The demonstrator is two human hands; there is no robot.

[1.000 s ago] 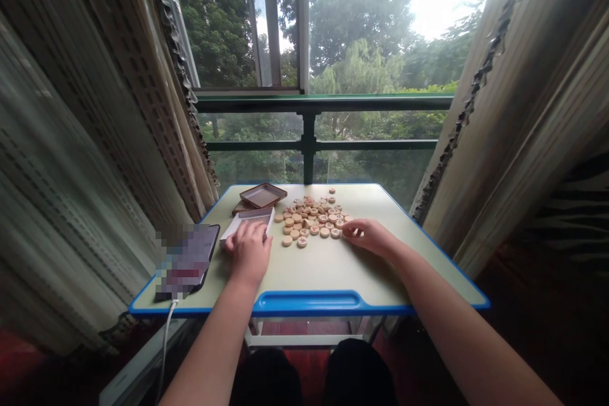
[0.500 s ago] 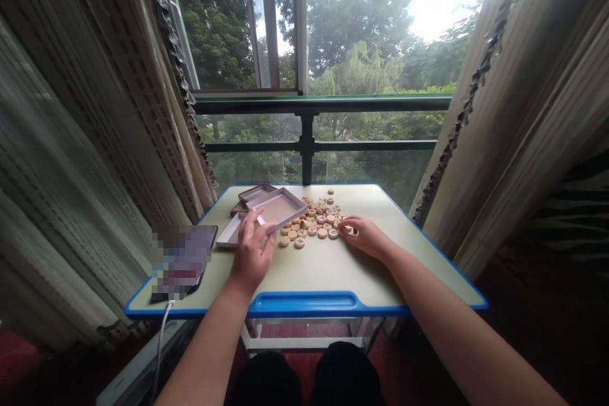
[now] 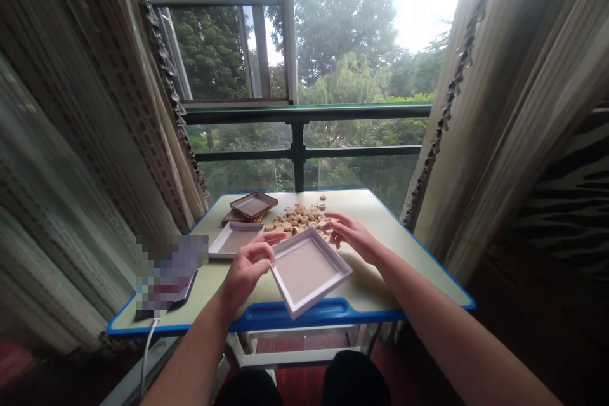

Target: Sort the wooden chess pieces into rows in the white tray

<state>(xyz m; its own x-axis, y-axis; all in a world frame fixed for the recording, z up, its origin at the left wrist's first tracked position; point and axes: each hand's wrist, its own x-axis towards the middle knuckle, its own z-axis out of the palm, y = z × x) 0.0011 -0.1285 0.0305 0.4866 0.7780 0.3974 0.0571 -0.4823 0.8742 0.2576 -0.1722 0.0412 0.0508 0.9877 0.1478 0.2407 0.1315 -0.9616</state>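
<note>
My left hand (image 3: 250,264) grips the left corner of a shallow white box tray (image 3: 310,268), thumb on the near side. The tray is raised over the front of the table, tilted with its open face toward me. Just beyond it lies a heap of round wooden Chinese chess pieces (image 3: 297,219), partly hidden by the tray and hands. My right hand (image 3: 352,236) hovers at the right edge of the heap, fingers spread, nothing seen in them. A second white box tray (image 3: 234,242) rests on the table left of the pieces.
Behind the second tray sit a brown-rimmed box lid (image 3: 254,203) and another brown box part under it. A phone (image 3: 166,285) with a white cable (image 3: 146,355) lies at the left. The table (image 3: 380,216) has a blue edge; curtains hang on both sides.
The white tray has come from above the left of the heap toward me and to the right, in my left hand. My right hand has opened and lifted off the pieces.
</note>
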